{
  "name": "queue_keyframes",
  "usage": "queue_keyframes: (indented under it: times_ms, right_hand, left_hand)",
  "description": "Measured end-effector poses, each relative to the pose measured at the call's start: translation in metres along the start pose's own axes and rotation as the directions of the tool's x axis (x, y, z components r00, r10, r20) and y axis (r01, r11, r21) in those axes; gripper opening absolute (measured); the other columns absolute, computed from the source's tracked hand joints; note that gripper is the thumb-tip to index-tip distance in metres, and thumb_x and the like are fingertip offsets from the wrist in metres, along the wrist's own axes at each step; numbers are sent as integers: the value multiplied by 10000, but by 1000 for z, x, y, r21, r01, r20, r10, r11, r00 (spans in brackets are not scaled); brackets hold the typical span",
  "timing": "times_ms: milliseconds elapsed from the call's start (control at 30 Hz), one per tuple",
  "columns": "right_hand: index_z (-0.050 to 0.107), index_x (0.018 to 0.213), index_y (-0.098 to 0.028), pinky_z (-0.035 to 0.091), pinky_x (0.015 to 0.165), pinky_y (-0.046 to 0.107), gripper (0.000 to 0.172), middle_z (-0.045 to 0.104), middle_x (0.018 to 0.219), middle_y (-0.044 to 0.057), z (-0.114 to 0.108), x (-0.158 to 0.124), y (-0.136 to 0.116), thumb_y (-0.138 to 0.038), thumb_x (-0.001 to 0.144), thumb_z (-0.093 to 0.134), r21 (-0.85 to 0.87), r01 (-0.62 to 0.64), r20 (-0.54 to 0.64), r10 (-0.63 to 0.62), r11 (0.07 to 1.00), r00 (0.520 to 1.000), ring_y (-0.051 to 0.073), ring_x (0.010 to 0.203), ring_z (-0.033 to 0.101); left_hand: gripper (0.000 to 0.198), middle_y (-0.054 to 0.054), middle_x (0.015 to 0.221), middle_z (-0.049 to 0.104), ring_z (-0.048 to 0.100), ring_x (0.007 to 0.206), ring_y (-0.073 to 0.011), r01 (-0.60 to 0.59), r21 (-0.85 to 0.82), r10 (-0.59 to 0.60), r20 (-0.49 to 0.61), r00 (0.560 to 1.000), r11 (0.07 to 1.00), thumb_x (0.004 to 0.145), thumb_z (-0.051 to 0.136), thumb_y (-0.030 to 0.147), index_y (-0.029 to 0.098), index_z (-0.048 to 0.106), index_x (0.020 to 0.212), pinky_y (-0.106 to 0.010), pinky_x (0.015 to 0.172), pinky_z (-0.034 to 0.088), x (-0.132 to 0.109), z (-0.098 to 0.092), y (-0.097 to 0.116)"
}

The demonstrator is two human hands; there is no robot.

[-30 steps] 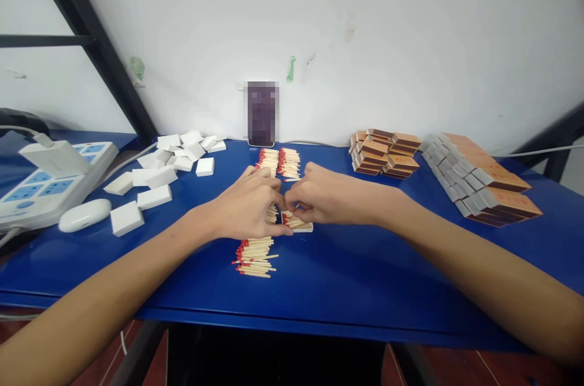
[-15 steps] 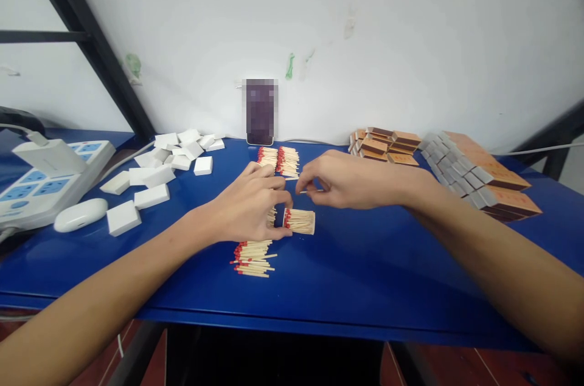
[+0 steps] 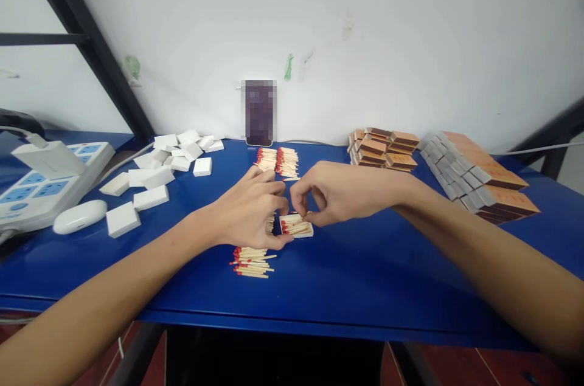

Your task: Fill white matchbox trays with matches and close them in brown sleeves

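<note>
We rate the match tray [image 3: 297,228], on the desk [image 3: 365,276] between both hands, light, thin-walled and spill-prone: take its short ends, where the left hand [image 3: 249,213] grip is closed and the right hand [image 3: 347,194] grip narrow, contact unclear.

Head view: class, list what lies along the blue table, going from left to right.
Power strip → white oval case → loose white trays → left hand → right hand → orange matchbox stack → long matchbox row.
</note>
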State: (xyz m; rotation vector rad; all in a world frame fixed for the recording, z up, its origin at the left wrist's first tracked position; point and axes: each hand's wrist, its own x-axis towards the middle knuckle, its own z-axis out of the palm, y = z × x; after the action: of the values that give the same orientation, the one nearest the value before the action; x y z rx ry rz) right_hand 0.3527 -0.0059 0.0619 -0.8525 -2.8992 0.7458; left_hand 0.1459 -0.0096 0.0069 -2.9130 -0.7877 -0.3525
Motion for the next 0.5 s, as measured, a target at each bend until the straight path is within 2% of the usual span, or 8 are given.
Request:
queue_keyframes:
  times_ms: [167, 267, 400, 500]
  right_hand:
    - [670, 770, -173, 364, 596, 232, 89, 673, 710, -27, 13, 8, 9, -112, 732, 617, -36, 16, -16, -17, 999, 1000, 77, 566, 523]
    - [667, 763, -179, 355, 602, 237, 16, 669, 710, -26, 11, 8, 8, -188, 753, 659, -71, 6, -23, -7, 997, 1000, 85, 587, 532]
    - [674, 745, -188, 338, 590, 249, 109, 641, 667, -19, 3, 4, 10, -288, 780, 650, -172, -76, -60, 67, 982, 996, 101, 581, 519]
    - [706, 762, -200, 317, 560, 258, 129, 611, 601, -23, 2, 5, 19, -296, 785, 623, -226, -156, -35, 152, 962, 988, 111, 542, 496]
  left_hand:
    - [343, -25, 766, 579, 437, 784, -195, -1, -39, 1, 4, 1000, 999, 758, 624, 541, 213, 700, 822, -355, 763, 259, -1, -1, 0]
    - [334, -22, 782, 582, 439, 792, -191, 10, -61, -9, 17, 1000, 998, 770, 619, 534, 212, 699, 816, -354, 776, 258, -1, -2, 0]
    - [370, -25, 792, 577, 444, 798, -189, 15, -59, -13, 33, 999, 998, 759, 632, 554, 195, 710, 801, -356, 800, 263, -1, -2, 0]
    - [371, -9, 765, 553, 449, 788, -178, 10, -91, -5, 50, 999, 996, 748, 654, 559, 206, 724, 840, -344, 806, 272, -1, -3, 0]
